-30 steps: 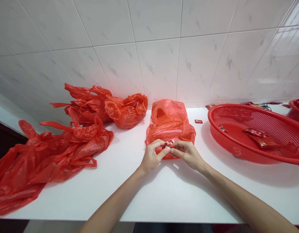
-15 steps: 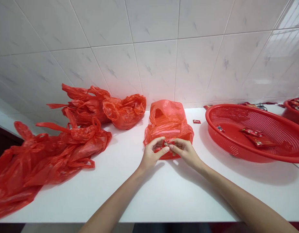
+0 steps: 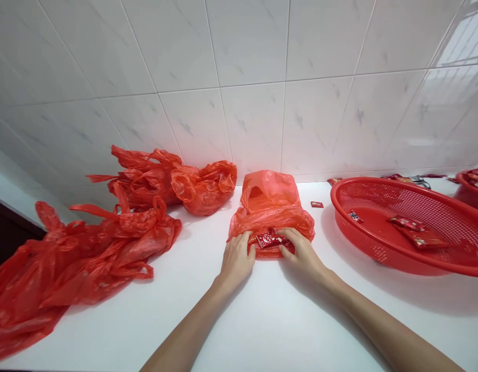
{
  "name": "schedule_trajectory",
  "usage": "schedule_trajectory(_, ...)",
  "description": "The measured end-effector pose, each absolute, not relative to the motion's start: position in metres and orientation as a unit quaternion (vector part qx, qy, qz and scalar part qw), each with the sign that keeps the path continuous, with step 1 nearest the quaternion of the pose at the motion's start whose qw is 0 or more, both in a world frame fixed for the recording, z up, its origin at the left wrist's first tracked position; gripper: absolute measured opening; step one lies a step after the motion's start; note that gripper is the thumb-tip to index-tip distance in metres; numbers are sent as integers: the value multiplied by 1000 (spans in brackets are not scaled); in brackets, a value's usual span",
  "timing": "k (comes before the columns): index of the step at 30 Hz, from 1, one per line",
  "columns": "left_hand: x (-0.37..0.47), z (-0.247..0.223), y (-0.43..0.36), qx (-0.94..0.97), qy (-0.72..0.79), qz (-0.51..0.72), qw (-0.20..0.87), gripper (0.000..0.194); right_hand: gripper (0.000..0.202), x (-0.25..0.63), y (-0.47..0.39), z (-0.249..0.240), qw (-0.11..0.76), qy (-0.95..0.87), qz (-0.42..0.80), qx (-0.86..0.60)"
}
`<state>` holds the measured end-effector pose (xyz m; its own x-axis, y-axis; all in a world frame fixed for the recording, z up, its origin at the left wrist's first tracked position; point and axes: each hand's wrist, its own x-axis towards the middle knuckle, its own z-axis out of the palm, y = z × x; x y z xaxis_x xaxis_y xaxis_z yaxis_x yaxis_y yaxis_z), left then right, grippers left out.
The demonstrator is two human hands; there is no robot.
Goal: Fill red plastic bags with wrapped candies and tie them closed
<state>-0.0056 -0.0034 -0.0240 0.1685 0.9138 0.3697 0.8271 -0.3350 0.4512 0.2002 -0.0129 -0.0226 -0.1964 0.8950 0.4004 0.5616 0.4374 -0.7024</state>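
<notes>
In front of me a red plastic bag (image 3: 270, 214) lies with its mouth toward me, and small red printed packets (image 3: 268, 240) show inside. My left hand (image 3: 239, 258) is closed around the left edge of the mouth, its fingertips partly hidden in the plastic. On the opposite side my right hand (image 3: 303, 253) is curled over the right edge, thumb toward the packets. Thin film lies between the fingers of both hands, and no packet is visible in either.
Several filled red bags (image 3: 107, 253) lie along the left, with another bag (image 3: 207, 188) by the tiled wall. At right stands a red mesh basket (image 3: 378, 258) holding a few packets. One small red packet (image 3: 317, 204) lies near it; a second red basket (image 3: 471, 186) is farther right.
My hands have parted from a pinch on a small packet above the bag and lowered to both sides of its mouth. The packets inside are now visible. The view has tilted slightly up.
</notes>
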Motion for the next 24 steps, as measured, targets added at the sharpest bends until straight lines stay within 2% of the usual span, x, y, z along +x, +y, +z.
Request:
schedule_trajectory(5, -5, -22, -1, 760, 596, 254, 44, 34, 35, 194, -18, -29, 344, -782, 158, -494)
schedule_trajectory(10, -9, -23, 3, 760, 578, 293, 44, 37, 31, 189, -22, -32, 313, -820, 106, -467)
schedule_trajectory(14, -10, -20, 3, 754, 523, 389, 83, 36, 24, 187, -23, -30, 366, -801, 143, -452)
schedule_trajectory(18, -4, -12, -6, 755, 453, 452, 141, 33, 20, 187, -21, -28, 439, -733, 243, -459)
schedule_trajectory(24, 8, -7, -18, 734, 399, 483, 263, 27, 36, 189, -20, -25, 478, -673, 325, -461)
